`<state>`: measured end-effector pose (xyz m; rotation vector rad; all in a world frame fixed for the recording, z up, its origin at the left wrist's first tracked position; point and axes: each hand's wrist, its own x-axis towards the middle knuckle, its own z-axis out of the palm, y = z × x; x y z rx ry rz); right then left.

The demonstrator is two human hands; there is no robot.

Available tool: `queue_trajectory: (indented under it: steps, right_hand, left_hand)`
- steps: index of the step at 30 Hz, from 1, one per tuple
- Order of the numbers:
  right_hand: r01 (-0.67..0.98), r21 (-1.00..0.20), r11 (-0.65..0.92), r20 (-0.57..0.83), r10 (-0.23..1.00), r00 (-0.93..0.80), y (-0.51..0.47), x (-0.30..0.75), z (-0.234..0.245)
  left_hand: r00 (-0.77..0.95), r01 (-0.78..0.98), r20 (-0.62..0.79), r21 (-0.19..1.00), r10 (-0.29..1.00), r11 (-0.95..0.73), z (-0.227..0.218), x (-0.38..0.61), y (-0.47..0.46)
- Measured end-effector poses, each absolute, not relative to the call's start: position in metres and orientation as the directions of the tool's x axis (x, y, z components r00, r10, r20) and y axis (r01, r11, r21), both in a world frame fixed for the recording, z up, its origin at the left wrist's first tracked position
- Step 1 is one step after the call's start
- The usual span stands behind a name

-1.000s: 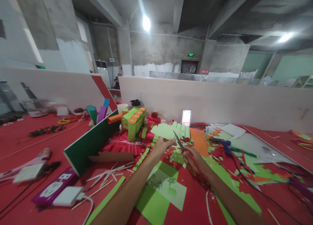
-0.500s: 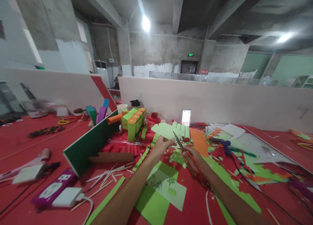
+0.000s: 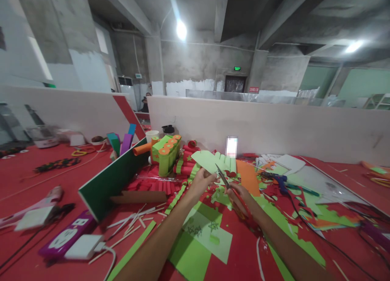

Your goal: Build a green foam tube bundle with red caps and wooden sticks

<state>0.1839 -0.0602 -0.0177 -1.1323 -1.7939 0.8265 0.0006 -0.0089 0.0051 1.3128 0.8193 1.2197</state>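
Observation:
My left hand (image 3: 201,181) is closed on the near edge of a light green paper sheet (image 3: 210,160), holding it up off the red table (image 3: 36,179). My right hand (image 3: 240,197) grips red-handled scissors (image 3: 224,180), whose blades point up and left and meet the sheet's edge just right of my left fingers. Beyond the sheet lie an orange paper (image 3: 248,176) and green cut strips (image 3: 227,162).
A green board (image 3: 111,179) stands tilted at the left. Green and orange paper tubes (image 3: 166,151) and red rolls (image 3: 189,153) sit behind. A phone (image 3: 232,146) leans on the white partition (image 3: 274,126). A glue gun (image 3: 277,178), paper scraps, wooden sticks (image 3: 134,220) and a purple power strip (image 3: 65,236) lie around.
The green sheet has tilted up and turned slightly in my left hand. The scissors have stayed at its edge, shifting only a little.

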Motion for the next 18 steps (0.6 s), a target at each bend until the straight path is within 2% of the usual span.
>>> queue_trajectory:
  steps: [9,18]
  right_hand:
    - [0.389,-0.824,0.412,0.346,0.910,-0.231,-0.0601,0.1824,-0.0190]
    - [0.386,-0.834,0.393,0.315,0.915,-0.252,-0.0601,0.1847,-0.0186]
  left_hand:
    - [0.220,-0.127,0.211,0.974,0.952,-0.186,0.0040,-0.0007,-0.0071]
    - [0.238,-0.052,0.209,0.978,0.949,-0.202,0.0112,-0.0007,-0.0136]
